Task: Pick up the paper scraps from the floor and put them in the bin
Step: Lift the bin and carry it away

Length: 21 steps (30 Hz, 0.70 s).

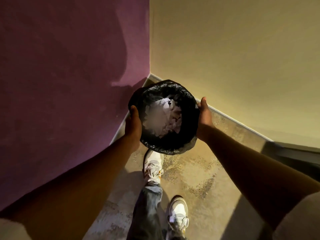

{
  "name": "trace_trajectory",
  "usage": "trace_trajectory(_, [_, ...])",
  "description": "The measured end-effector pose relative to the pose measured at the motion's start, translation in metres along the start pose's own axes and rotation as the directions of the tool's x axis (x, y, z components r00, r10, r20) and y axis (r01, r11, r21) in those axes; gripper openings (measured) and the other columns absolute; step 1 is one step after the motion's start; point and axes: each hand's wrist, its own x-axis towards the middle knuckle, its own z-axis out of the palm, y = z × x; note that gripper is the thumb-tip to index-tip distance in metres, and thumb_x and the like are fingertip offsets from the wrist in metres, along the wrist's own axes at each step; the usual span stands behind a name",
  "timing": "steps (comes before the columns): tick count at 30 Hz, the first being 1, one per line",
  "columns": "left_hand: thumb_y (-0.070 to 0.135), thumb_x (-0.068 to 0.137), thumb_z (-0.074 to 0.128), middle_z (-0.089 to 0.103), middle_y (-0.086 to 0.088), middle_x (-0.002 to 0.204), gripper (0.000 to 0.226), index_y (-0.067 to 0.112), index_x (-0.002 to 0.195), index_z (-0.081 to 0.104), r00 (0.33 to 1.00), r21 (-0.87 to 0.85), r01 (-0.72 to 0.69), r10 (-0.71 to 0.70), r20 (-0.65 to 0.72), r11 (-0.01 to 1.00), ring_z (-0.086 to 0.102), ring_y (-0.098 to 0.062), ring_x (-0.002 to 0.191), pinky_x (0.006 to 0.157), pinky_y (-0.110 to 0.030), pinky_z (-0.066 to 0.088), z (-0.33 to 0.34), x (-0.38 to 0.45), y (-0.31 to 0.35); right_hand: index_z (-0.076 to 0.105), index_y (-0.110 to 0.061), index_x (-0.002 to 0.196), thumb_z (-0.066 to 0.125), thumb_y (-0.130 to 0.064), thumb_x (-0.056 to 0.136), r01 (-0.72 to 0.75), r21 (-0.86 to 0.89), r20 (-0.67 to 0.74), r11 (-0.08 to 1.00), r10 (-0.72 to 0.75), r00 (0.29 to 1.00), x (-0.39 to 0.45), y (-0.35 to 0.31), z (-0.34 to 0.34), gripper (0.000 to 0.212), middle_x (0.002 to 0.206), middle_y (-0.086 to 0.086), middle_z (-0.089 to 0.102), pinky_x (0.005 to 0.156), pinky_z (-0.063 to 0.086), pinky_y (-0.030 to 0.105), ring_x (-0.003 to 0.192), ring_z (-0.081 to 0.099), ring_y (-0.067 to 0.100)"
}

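Now the left hand (133, 124) and right hand (205, 116) clasp opposite sides of the bin (188, 135) (black liner over its rim), held near the corner; crumpled paper scraps (161, 118) lie inside.

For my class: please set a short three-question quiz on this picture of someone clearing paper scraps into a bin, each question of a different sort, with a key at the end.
1. True or false: the bin is held by one hand only.
2. Multiple choice: what lines the bin? A) a black plastic bag B) a white cloth C) nothing
3. Short answer: what lies inside the bin, and where are the walls meeting behind it?

Key
1. False: the left hand and the right hand grip opposite sides.
2. A: the black plastic bag folds over the rim.
3. Crumpled white paper scraps; the purple wall and the cream wall meet in a corner.
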Motion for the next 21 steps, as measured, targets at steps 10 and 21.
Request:
trace_trajectory(10, [0.073, 0.046, 0.066, 0.066, -0.004, 0.128, 0.104, 0.021, 0.136, 0.058, 0.993, 0.014, -0.122, 0.121, 0.008, 0.992, 0.064, -0.027, 0.115, 0.104, -0.049, 0.049, 0.018, 0.030, 0.042, 0.050, -0.013, 0.150, 0.019, -0.076, 0.100, 0.001, 0.222, -0.084, 0.975, 0.018, 0.996, 0.054, 0.001, 0.022, 0.085, 0.137, 0.020, 0.064, 0.105, 0.040, 0.051, 0.113, 0.061, 0.039])
trace_trajectory(21, [0.041, 0.085, 0.066, 0.055, -0.005, 0.144, 0.067, 0.017, 0.146, 0.048, 0.959, 0.087, -0.284, 0.283, 0.029, 0.955, 0.052, -0.024, 0.131, 0.111, -0.045, 0.042, 0.039, 0.051, 0.074, 0.063, -0.011, 0.120, 0.030, -0.062, 0.106, 0.057, 0.359, -0.242, 0.932, 0.033, 0.970, 0.084, 0.005, 0.030, 0.062, 0.124, 0.022, 0.067, 0.111, 0.038, 0.050, 0.117, 0.061, 0.041])
